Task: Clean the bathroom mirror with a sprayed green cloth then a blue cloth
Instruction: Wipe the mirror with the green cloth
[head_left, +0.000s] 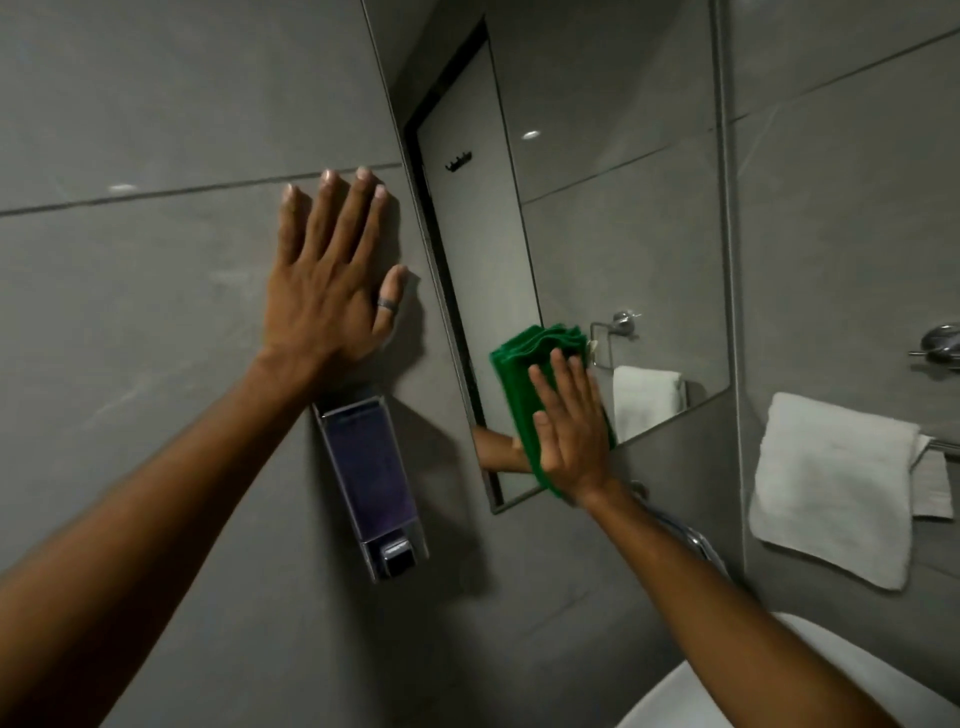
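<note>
The right hand (569, 431), fingers flat, presses the green cloth (524, 379) low on the mirror (613, 182), whose unwiped length rises above it.

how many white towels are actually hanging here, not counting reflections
1: the white towel draped over a rail on the wall right of the mirror. The one in the glass is its reflection.
</note>
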